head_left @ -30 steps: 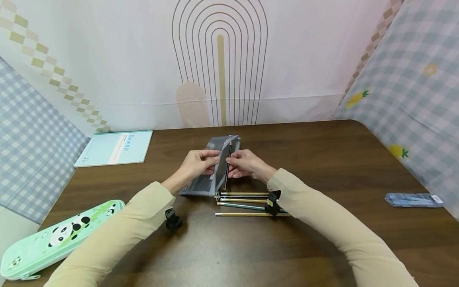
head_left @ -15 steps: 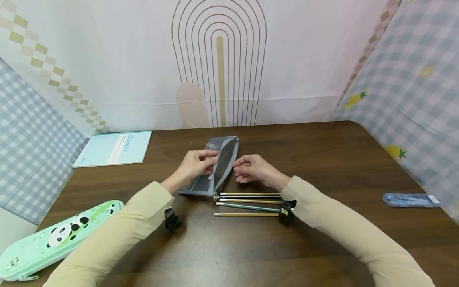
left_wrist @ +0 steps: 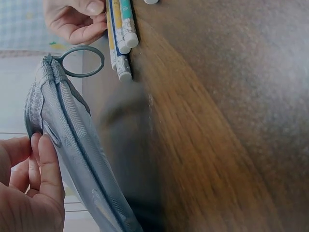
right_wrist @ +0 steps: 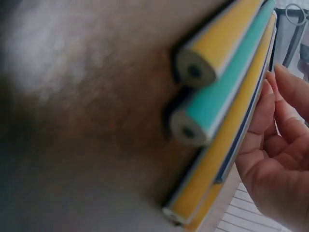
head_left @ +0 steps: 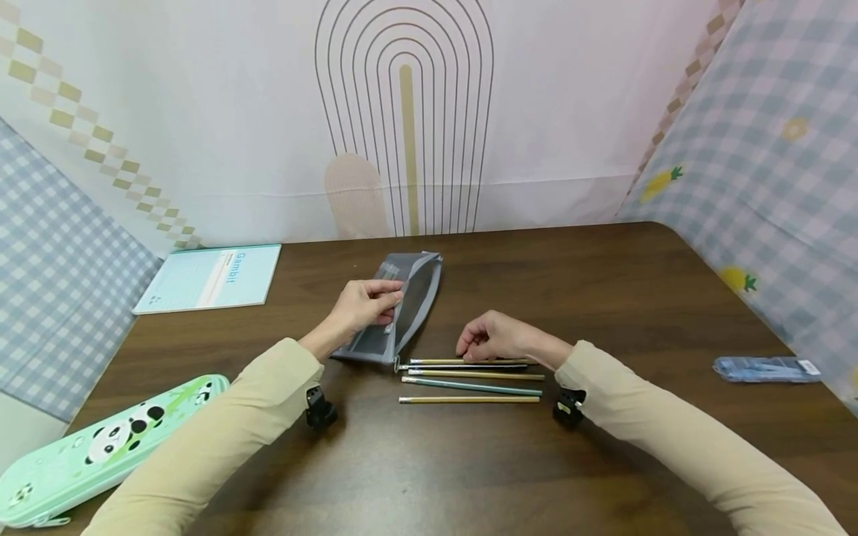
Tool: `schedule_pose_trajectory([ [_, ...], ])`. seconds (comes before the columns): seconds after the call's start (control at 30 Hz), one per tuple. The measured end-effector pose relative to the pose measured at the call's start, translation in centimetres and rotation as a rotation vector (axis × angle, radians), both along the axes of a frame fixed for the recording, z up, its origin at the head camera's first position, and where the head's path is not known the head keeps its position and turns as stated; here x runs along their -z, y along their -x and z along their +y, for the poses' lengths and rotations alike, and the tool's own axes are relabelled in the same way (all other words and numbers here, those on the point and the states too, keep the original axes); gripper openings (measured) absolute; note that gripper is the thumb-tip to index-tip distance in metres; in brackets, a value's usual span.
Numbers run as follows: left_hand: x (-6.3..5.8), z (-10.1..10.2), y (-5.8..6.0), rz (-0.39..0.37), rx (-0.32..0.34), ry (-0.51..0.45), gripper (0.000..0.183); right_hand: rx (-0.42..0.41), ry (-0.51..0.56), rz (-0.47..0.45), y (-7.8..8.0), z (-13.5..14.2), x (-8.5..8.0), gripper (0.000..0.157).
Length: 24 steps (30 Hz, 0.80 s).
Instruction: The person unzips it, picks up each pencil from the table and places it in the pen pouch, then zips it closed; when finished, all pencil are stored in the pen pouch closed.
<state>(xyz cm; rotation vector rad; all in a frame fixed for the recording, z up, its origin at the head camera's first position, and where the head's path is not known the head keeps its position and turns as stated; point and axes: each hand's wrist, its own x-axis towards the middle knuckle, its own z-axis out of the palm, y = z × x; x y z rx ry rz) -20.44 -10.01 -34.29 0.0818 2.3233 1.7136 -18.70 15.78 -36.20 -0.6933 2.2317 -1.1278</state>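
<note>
The left hand pinches one edge of the pouch, while the right hand, its grip unclear, curls beside the pencils, well apart from the right edge of the table.

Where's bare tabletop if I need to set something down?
Bare patches on the brown wooden table: one between the right hand and the flat, translucent blue packet; another on the near side of the row of yellow, teal and dark pencils. It's crowded at the grey mesh pouch the left hand grips, and around the pencils beside the right hand.
</note>
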Motion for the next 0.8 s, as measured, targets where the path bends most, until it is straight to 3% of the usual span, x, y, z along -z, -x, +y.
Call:
schedule_pose_trajectory([
  [0.43,0.3,-0.1,0.2,0.011,-0.011,0.011,0.032,-0.015,-0.078,0.229,-0.2,-0.5,0.1,0.007],
  [0.7,0.2,-0.1,0.2,0.015,-0.017,0.01,0.032,-0.08,-0.155,0.361,-0.2,-0.6,-0.6,0.009],
  [0.8,0.2,-0.1,0.1,0.009,-0.016,0.015,0.032,-0.054,-0.15,0.398,0.1,-0.1,-1.1,0.009],
])
